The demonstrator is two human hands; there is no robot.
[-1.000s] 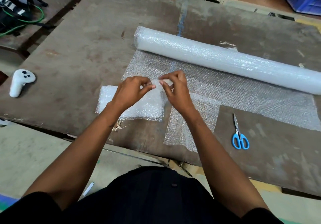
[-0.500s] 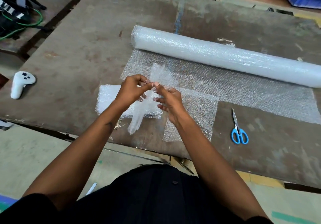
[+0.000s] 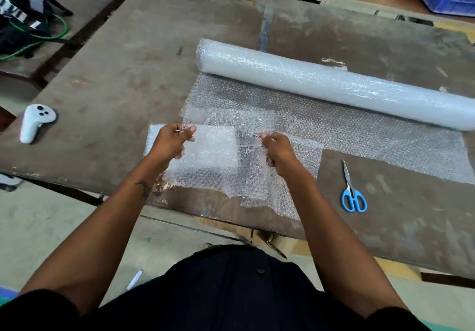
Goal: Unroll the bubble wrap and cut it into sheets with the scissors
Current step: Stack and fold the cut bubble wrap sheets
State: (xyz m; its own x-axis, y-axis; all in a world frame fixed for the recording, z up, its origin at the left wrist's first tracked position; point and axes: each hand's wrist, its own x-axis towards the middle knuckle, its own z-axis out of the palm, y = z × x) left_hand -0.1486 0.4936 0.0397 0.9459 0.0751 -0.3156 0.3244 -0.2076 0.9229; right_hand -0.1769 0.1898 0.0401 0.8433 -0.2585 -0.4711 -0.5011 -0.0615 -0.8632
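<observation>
**Two hands hold up a cut sheet**

The left hand pinches one top corner of a cut sheet of bubble wrap, with its fingers curled tight on the edge. The right hand pinches the other top corner the same way. The sheet hangs stretched between them, just above the counter.

Under the sheet lies a pile of cut sheets, near the front edge of the counter. Behind the hands, the big roll of bubble wrap lies across the counter. Its loose end is spread flat toward the person. The blue scissors lie closed on the bare counter, to the right of the right hand and well apart from it. No hand touches them. A white controller sits far off to the left.

It looks like the sheet is about to go on the pile. Here is what could go wrong. The sheet is thin and floppy, so it could fold or land crooked if one hand lets go first. Part of the wrap already hangs past the front edge, so a small push could make sheets slide to the floor. The wrap is slippery too, so a corner could slip out of a pinch.
</observation>
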